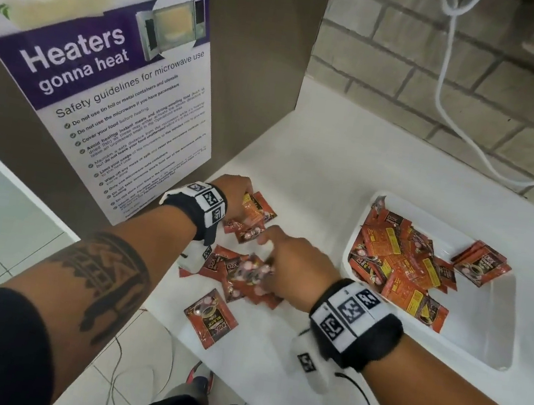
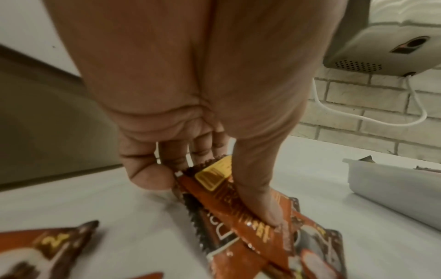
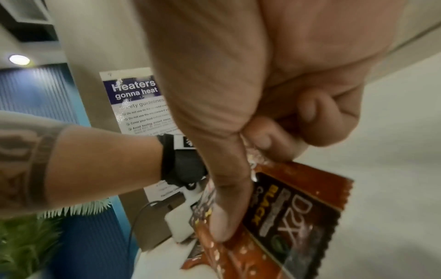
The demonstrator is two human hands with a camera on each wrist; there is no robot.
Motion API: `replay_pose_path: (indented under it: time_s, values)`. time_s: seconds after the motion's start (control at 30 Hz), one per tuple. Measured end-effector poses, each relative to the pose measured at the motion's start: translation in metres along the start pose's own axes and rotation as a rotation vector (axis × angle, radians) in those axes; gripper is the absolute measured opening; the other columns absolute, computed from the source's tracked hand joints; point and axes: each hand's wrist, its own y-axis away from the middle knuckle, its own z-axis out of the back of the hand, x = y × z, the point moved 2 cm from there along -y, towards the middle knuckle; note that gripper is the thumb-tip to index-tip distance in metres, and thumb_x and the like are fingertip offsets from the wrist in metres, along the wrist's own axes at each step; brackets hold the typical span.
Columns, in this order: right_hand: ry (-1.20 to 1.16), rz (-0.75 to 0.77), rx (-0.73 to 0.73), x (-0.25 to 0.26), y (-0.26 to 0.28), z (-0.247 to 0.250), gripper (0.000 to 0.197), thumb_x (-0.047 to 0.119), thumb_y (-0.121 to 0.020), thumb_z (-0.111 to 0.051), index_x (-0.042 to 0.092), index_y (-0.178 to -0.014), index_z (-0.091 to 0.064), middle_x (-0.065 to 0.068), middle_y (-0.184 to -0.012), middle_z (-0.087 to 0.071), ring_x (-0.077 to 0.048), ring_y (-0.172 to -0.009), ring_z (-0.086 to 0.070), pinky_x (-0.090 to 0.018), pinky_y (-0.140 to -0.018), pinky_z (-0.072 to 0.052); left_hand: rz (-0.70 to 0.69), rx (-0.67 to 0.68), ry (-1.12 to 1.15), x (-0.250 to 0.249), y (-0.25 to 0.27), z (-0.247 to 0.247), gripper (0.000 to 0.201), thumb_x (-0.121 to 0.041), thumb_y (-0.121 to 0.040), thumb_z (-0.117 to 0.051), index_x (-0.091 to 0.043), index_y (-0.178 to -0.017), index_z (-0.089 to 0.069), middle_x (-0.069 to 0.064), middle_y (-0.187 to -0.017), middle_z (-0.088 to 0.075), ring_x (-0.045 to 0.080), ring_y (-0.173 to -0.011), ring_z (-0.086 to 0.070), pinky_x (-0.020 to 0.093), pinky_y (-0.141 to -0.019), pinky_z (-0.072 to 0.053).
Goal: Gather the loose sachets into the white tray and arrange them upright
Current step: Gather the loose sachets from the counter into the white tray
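Note:
Several red and black coffee sachets (image 1: pixel 240 278) lie loose on the white counter (image 1: pixel 327 162), left of the white tray (image 1: pixel 489 326). One sachet (image 1: pixel 210 322) lies alone nearer me. More sachets (image 1: pixel 401 267) sit jumbled in the tray's far end. My left hand (image 1: pixel 238 198) pinches a small bunch of sachets (image 2: pixel 229 203) between thumb and fingers at the pile's far side. My right hand (image 1: pixel 287 264) reaches into the pile's middle and grips sachets (image 3: pixel 286 213), thumb pressed on top.
A microwave safety poster (image 1: pixel 100 101) leans on the brown panel to the left. A brick wall (image 1: pixel 447 101) with a white cable (image 1: pixel 447 101) runs behind the counter. A grey wall unit (image 2: pixel 381 47) hangs above. The counter's near edge drops to tiled floor.

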Motion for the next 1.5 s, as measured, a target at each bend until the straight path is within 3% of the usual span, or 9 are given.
replay_pose_path:
  time_s: [0.13, 0.37, 0.53, 0.7, 0.83, 1.03, 1.13, 1.23, 1.5]
  values:
    - [0.102, -0.067, 0.162, 0.024, -0.030, -0.020, 0.067, 0.039, -0.081, -0.080, 0.011, -0.134, -0.050, -0.004, -0.114, -0.065, -0.021, -0.095, -0.064, -0.033, -0.080, -0.056, 0.003, 0.003, -0.013, -0.001, -0.005, -0.001, 0.073, -0.032, -0.072, -0.089, -0.018, -0.133, -0.051, 0.008, -0.132, -0.053, 0.024, -0.117, -0.056, 0.032, -0.094, -0.044]
    - [0.134, -0.233, 0.109, 0.015, -0.057, -0.037, 0.066, 0.048, -0.069, -0.087, 0.012, -0.115, -0.057, -0.001, -0.104, -0.066, -0.020, -0.082, -0.061, -0.030, -0.067, -0.048, -0.027, -0.016, 0.040, 0.004, -0.006, -0.001, 0.068, -0.029, -0.073, -0.088, -0.016, -0.130, -0.053, 0.004, -0.127, -0.060, 0.022, -0.111, -0.058, 0.027, -0.082, -0.043]
    - [0.083, -0.182, 0.010, -0.004, -0.058, -0.035, 0.061, 0.042, -0.073, -0.085, 0.016, -0.119, -0.053, -0.002, -0.111, -0.063, -0.022, -0.095, -0.063, -0.030, -0.066, -0.045, -0.043, -0.032, 0.121, 0.008, -0.007, 0.002, 0.062, -0.030, -0.072, -0.089, -0.016, -0.123, -0.056, 0.004, -0.121, -0.063, 0.017, -0.098, -0.057, 0.026, -0.081, -0.044]
    - [-0.150, -0.101, -0.043, -0.027, -0.041, -0.016, 0.038, 0.034, -0.072, -0.086, 0.022, -0.092, -0.057, 0.002, -0.094, -0.062, -0.019, -0.086, -0.059, -0.028, -0.062, -0.041, -0.074, -0.023, 0.138, -0.005, -0.009, 0.022, 0.056, -0.035, -0.074, -0.087, -0.022, -0.119, -0.057, -0.001, -0.115, -0.059, 0.016, -0.094, -0.057, 0.026, -0.068, -0.040]
    - [-0.395, -0.117, -0.233, -0.067, -0.006, 0.028, 0.034, 0.032, -0.070, -0.088, 0.026, -0.080, -0.056, 0.010, -0.081, -0.059, -0.010, -0.074, -0.055, -0.026, -0.061, -0.039, -0.158, -0.029, 0.196, -0.038, -0.009, 0.046, 0.057, -0.036, -0.074, -0.087, -0.019, -0.121, -0.060, 0.001, -0.113, -0.062, 0.019, -0.096, -0.059, 0.027, -0.076, -0.044]
    - [-0.393, -0.375, -0.532, -0.171, 0.044, 0.085, 0.030, 0.037, -0.073, -0.085, 0.025, -0.081, -0.059, 0.000, -0.087, -0.069, -0.024, -0.082, -0.066, -0.035, -0.071, -0.053, -0.355, -0.003, 0.190, -0.132, -0.008, 0.036, 0.056, -0.037, -0.074, -0.086, -0.016, -0.121, -0.063, -0.001, -0.109, -0.062, 0.017, -0.095, -0.058, 0.024, -0.079, -0.044]
    - [-0.389, -0.498, -0.534, -0.205, 0.054, 0.086, 0.032, 0.036, -0.075, -0.085, 0.023, -0.086, -0.059, -0.001, -0.089, -0.069, -0.019, -0.074, -0.066, -0.025, -0.057, -0.050, -0.397, 0.052, 0.166, -0.178, -0.013, 0.010, 0.052, -0.037, -0.074, -0.087, -0.014, -0.116, -0.065, -0.002, -0.103, -0.063, 0.020, -0.097, -0.062, 0.025, -0.078, -0.045]
    - [-0.298, -0.553, -0.542, -0.224, 0.052, 0.081, 0.035, 0.037, -0.078, -0.082, 0.019, -0.101, -0.062, -0.001, -0.097, -0.068, -0.023, -0.090, -0.065, -0.031, -0.075, -0.051, -0.396, 0.052, 0.123, -0.213, -0.017, -0.010, 0.053, -0.035, -0.074, -0.087, -0.014, -0.117, -0.066, 0.002, -0.110, -0.067, 0.024, -0.103, -0.064, 0.030, -0.085, -0.050]
    - [-0.282, -0.656, -0.514, -0.246, 0.050, 0.069, 0.063, 0.037, -0.084, -0.074, 0.017, -0.137, -0.049, -0.007, -0.130, -0.062, -0.025, -0.109, -0.062, -0.029, -0.087, -0.047, -0.438, -0.070, 0.109, -0.238, -0.020, -0.035, 0.055, -0.025, -0.074, -0.087, -0.021, -0.121, -0.059, 0.000, -0.118, -0.059, 0.019, -0.105, -0.058, 0.033, -0.090, -0.050]
